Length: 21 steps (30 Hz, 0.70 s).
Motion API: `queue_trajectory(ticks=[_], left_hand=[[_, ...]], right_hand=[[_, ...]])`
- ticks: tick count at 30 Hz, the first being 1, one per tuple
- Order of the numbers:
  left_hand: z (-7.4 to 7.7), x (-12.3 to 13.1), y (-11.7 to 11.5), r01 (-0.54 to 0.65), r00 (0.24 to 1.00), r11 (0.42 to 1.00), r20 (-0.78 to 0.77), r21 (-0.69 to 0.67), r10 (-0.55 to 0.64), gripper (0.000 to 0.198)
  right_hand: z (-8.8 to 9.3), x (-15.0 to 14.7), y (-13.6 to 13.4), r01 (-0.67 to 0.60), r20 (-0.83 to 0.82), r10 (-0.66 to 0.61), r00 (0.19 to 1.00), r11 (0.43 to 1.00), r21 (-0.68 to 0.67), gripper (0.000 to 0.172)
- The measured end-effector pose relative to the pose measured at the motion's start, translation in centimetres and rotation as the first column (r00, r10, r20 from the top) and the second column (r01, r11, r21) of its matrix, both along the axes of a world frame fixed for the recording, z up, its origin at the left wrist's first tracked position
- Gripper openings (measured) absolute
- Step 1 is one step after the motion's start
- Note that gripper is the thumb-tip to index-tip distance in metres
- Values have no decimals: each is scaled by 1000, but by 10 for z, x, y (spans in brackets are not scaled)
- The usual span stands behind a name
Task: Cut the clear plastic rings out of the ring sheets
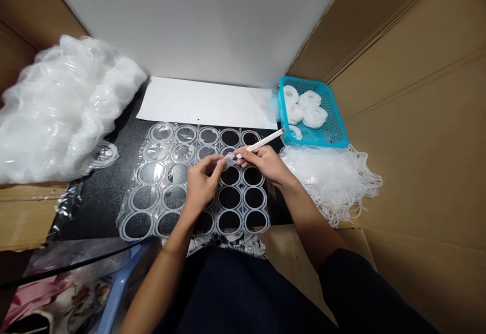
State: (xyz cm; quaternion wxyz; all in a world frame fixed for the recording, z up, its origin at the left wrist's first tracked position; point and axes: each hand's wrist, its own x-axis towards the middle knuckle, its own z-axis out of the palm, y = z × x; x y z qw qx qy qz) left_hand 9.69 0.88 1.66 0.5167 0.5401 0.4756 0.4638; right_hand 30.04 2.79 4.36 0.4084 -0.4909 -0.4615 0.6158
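Above the black table, my left hand (205,178) pinches a small translucent white piece (230,160) between thumb and fingers. My right hand (267,162) is closed around a slim white pen-like tool (261,142), its lower end close to that piece. Whether the tool touches the piece cannot be made out. Beneath both hands lies a clear plastic sheet (160,173) with rows of round, pale-rimmed rings. Some circles look glossy with film, others show black; my left hand and forearm cover part of the sheet.
A big heap of clear round plastic pieces (68,106) stands at the left. On the right are a blue basket (337,116) holding white ring bundles (314,116) and a pile of white loops (334,182). White paper (205,102) lies behind; cardboard walls (417,121) flank the table.
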Motion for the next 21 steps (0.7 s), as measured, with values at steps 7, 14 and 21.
queue_trajectory(ticks=[7,14,21], left_hand=[[8,-2,1,159,944,964,318,-215,-85,22],[8,-9,0,115,944,985,322,-128,-68,17],[7,-26,4,10,982,993,190,-121,13,24]], right_hand=[[12,3,-23,132,-171,-159,972,979,-157,36],[19,8,-43,382,-108,-395,912,916,-127,41],[40,99,-111,649,626,-565,537,751,121,42]])
